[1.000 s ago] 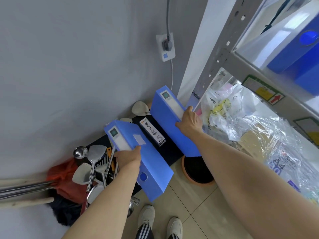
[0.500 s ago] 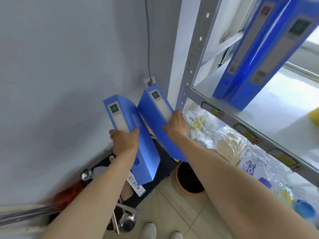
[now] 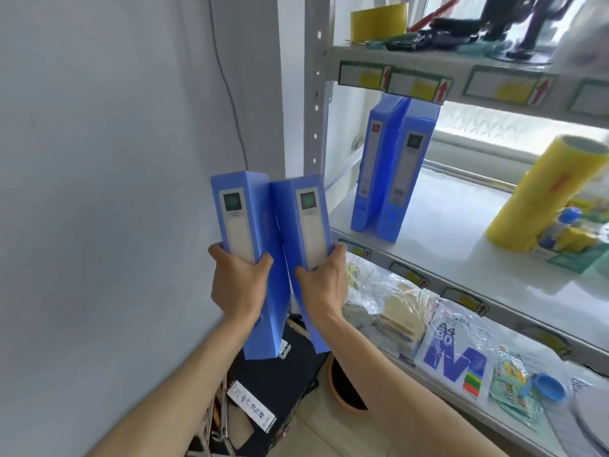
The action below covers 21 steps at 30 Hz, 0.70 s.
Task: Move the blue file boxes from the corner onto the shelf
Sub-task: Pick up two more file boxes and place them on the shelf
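I hold two blue file boxes upright in the air, spines towards me. My left hand grips the left blue file box around its spine. My right hand grips the right blue file box the same way. The two boxes touch side by side, just left of the grey shelf post. Two more blue file boxes stand upright on the white shelf board, near its left end.
A yellow roll leans on the same board to the right. Plastic-wrapped paper packs fill the lower shelf. Tape and dark tools sit on the upper shelf. Below my arms lie a black case and an orange basin.
Both hands have lifted the two boxes from floor level up beside the shelf post and turned them upright. My view has risen from the corner to the shelf.
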Available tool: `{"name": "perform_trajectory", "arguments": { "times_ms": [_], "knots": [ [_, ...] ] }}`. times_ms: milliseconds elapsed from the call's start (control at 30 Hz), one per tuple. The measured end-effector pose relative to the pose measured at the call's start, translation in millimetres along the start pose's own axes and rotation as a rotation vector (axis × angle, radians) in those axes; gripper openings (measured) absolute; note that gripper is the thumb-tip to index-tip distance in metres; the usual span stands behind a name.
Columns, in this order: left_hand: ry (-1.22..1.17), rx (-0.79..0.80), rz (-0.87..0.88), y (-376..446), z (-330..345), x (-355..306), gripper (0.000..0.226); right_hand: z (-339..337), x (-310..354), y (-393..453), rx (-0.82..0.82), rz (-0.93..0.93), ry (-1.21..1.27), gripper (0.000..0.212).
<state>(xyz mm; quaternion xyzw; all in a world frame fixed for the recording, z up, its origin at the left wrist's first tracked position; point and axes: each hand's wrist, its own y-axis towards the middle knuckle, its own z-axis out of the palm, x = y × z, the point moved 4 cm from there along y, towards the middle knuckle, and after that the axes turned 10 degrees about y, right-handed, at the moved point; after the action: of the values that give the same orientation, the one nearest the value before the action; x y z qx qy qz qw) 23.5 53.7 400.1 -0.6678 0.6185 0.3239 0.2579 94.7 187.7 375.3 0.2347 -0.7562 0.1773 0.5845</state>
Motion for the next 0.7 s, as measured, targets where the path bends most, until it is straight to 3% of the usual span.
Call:
{"name": "perform_trajectory", "arguments": {
  "times_ms": [333,700],
  "knots": [
    [-0.223,-0.02,0.316,-109.6,-38.4,-65.7,0.065,-126.8,20.5,-59.7,-0.232,-0.171,0.282,0.066],
    [-0.411,0.233,0.424,-210.0,42.6,-124.6,0.072,-241.7,-20.2,-55.1,-0.526,-0.242,0.24,0.078]
  ]
}}
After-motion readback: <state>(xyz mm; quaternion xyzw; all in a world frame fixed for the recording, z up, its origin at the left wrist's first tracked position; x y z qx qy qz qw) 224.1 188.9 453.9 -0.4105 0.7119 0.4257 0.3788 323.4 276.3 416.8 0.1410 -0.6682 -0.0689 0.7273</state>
